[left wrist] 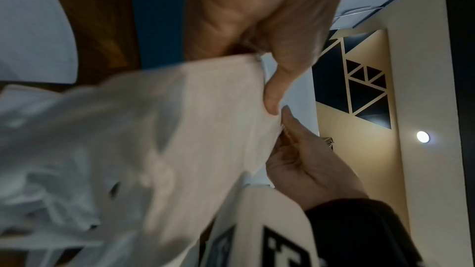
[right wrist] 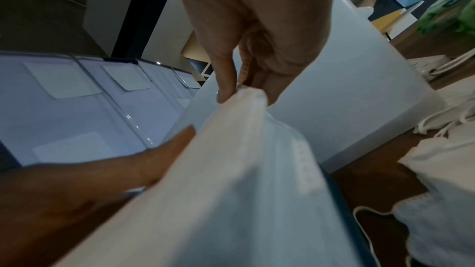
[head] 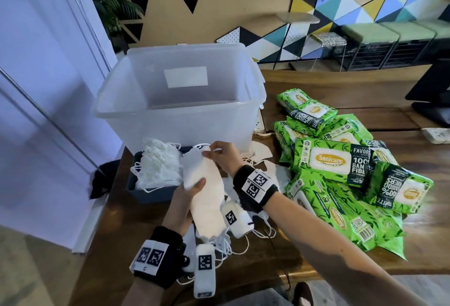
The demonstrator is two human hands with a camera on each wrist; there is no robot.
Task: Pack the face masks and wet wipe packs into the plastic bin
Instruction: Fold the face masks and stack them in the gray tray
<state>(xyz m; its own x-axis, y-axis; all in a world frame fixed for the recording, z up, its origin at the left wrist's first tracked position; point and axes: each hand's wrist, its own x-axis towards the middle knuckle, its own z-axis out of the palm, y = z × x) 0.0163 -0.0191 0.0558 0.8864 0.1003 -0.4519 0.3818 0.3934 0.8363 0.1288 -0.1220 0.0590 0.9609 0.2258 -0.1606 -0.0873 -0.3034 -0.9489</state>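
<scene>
My left hand [head: 186, 198] grips the near half of a stack of face masks [head: 207, 196], thumb across the top face and fingers curled underneath. My right hand [head: 222, 157] pinches the far tip of the same stack between thumb and fingers [right wrist: 226, 88]. The stack is lifted above the tabletop [head: 316, 264], just in front of the plastic bin [head: 180, 101], not yet over its rim.

Loose masks with trailing ear loops [head: 243, 247] lie beneath my hands. To the left, a small blue tray [head: 146, 193] holds more masks. To the right, the wet wipe packs [head: 341, 159] are heaped, none in the bin so far as I can see. The bin interior looks empty.

Risk: the stack is held only at its two ends. If the pinch slackens, the middle layers may fan out and slide. Hanging loops could snag the loose masks below or catch the bin rim on the way in.

The head view alone shows bin, tray and packs together. The right wrist view shows the pinch closely; the left wrist view is blurred over the stack but shows my left thumb [left wrist: 272, 96] on its edge.
</scene>
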